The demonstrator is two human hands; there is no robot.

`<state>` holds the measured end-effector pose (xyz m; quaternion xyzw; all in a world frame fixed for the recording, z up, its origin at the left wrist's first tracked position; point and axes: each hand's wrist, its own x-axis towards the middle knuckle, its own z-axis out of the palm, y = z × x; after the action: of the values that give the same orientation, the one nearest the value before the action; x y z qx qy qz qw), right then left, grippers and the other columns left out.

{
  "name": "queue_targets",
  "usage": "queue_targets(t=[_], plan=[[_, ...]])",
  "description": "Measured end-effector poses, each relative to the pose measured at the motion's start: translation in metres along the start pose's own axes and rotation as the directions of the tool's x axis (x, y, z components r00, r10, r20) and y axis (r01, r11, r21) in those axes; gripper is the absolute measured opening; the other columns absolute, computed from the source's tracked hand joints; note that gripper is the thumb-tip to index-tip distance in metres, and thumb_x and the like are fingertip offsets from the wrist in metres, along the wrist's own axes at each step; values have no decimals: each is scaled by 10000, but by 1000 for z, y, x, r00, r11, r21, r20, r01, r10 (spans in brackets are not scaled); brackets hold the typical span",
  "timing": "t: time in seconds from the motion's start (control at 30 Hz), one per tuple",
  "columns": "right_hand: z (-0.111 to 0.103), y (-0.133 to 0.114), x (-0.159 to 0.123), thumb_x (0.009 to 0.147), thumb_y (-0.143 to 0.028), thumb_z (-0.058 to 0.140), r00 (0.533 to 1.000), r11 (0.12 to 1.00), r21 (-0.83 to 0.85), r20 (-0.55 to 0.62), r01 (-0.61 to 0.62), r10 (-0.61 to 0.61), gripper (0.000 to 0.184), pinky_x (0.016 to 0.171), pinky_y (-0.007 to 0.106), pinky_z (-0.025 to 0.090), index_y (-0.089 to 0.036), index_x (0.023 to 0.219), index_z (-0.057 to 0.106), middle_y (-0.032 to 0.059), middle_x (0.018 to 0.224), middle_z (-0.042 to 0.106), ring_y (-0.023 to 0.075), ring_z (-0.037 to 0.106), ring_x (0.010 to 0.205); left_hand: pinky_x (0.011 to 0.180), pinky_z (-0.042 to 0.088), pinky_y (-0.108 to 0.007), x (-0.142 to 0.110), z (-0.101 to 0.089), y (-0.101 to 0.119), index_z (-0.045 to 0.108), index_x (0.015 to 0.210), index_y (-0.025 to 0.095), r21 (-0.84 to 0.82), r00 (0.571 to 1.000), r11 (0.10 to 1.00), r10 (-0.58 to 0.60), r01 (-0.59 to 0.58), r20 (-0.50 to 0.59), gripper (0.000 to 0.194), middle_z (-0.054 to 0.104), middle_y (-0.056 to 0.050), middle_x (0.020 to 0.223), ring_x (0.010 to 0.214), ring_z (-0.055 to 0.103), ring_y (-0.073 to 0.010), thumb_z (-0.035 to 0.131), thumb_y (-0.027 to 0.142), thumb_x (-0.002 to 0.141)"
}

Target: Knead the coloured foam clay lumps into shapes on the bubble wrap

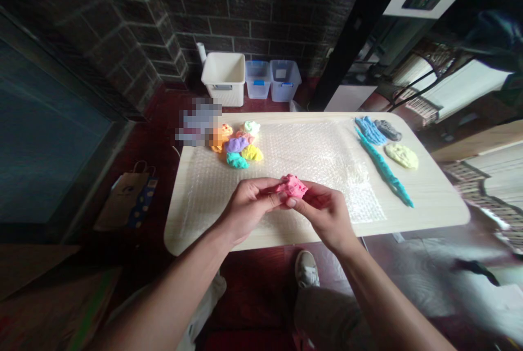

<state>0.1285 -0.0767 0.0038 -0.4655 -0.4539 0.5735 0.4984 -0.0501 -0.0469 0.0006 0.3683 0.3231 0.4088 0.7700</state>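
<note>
A rough lump of pink modelling clay [294, 186] is pinched between my two hands above the near part of the table. My left hand [253, 201] grips its left side with thumb and fingers. From the right, my right hand [324, 206] holds the same lump, its thumb pressed on the underside. Beyond my left hand lies a cluster of clay lumps: purple [236, 145], teal [237, 161], yellow [252, 153], orange [220, 138] and pale green [251, 128]. At the right are a long turquoise clay roll [386, 168], blue clay [370, 130], grey clay [388, 130] and pale yellow clay [402, 156].
Bubble wrap [302, 144] covers much of the pale wooden table [433, 193]. Plastic bins [224, 86] stand on the floor behind it by the brick wall. A paper bag [122, 198] sits at the left. A blurred patch [198, 122] hides the table's far left corner.
</note>
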Motion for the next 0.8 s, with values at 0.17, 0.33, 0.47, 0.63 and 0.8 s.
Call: queue_targets(t=[0.17, 0.33, 0.47, 0.63, 0.8], plan=[[-5, 6, 1, 707, -360, 993, 998, 997, -71, -42, 40, -43, 431, 789, 348, 656, -174, 1065, 840, 95, 954, 855, 246, 795, 832, 900, 631, -372, -1, -1, 6, 730, 1170, 143, -48, 995, 994, -99, 98, -23, 448, 808, -104, 982, 901, 774, -209, 930, 236, 780], [-5, 7, 0, 727, -337, 981, 993, 986, -143, -75, 83, -94, 388, 761, 341, 630, -186, 1057, 844, 91, 935, 849, 240, 775, 807, 811, 646, -408, 0, -6, 7, 654, 1162, 150, 12, 972, 980, -193, 196, -131, 531, 796, -108, 971, 833, 782, -234, 960, 266, 744], [-5, 6, 1, 869, -363, 881, 992, 989, -86, -12, 124, -126, 222, 869, 360, 592, -225, 1041, 859, 81, 1006, 821, 242, 744, 954, 910, 601, -351, 0, -6, 3, 738, 1137, 127, 127, 990, 988, -78, 93, -120, 509, 800, -124, 1092, 967, 772, -224, 981, 277, 716], [-8, 8, 4, 914, -354, 845, 995, 997, -24, 60, 79, -77, 246, 943, 376, 569, -269, 1145, 832, 66, 1100, 802, 229, 725, 1020, 1075, 551, -374, 0, 0, 2, 795, 1207, 150, 130, 998, 989, 63, -65, 18, 402, 814, -123, 1182, 1166, 751, -267, 889, 294, 844], [-14, 5, 5, 873, -320, 889, 996, 1000, 18, 87, -4, 3, 429, 1006, 384, 583, -312, 1284, 766, 49, 1191, 813, 223, 750, 1087, 1012, 603, -374, 0, 1, 5, 794, 1170, 132, 224, 989, 964, 149, -145, 1, 361, 813, -146, 1187, 1117, 774, -284, 866, 308, 864]])
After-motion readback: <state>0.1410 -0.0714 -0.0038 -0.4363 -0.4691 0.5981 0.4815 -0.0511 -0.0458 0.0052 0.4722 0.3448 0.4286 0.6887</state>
